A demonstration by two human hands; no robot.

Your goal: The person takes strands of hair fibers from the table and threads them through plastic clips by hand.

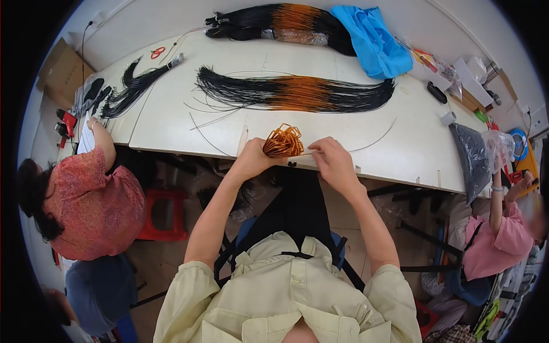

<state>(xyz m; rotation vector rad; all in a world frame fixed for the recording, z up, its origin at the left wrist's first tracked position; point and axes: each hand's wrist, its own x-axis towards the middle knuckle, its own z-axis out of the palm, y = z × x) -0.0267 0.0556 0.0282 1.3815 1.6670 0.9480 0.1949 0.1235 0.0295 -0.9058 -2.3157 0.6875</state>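
My left hand [255, 158] is closed around a bundle of bent orange wire loops [284, 142] at the table's front edge. Just right of it, my right hand [333, 162] pinches a thin dark wire [374, 143] that curves away to the right. Another thin wire end runs out to the left of my left hand. Beyond both hands, a long bunch of black wires with an orange middle [300, 93] lies across the table [286, 123].
At the back lie a thicker wire bundle [286, 23] and a blue cloth [374, 40]. Black wires [137, 88] and red scissors [158, 52] are at the left. A black plastic bag [470, 157] hangs at the right edge. One person [94, 203] sits left, another [498, 246] right.
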